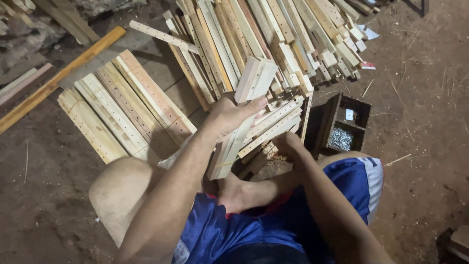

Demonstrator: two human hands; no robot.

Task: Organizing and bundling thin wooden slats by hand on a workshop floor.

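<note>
**A:** What fills most of my view from the head camera?

**B:** The bare dirt floor, and on it a big heap of pale drilled wooden slats fanning away from me at the top. To the left of the heap I see a flat row of wider slats lying side by side, each with a line of small holes, and a long yellowish plank running diagonally along the row's far edge.

**A:** And nearer to me?

**B:** My own legs in blue shorts; the left knee is up and bare, and a bare foot is tucked in below the work.

**A:** What are my hands on?

**B:** My left hand is closed around a bundle of slats standing steeply on end, thumb laid across the front of the bundle, fingers wrapped behind. The top of the bundle rises above the hand against the heap; the bottom end comes down just above the foot. More slats lean crosswise behind it, towards the right. My right hand is low, at the foot of those leaning slats, fingers curled; I cannot tell whether it grips anything.

**A:** Anything small close by?

**B:** A dark wooden box with compartments, just right of my right hand. Its near compartment holds a pile of silvery nails; the far one holds a small pale scrap that I cannot identify
</note>
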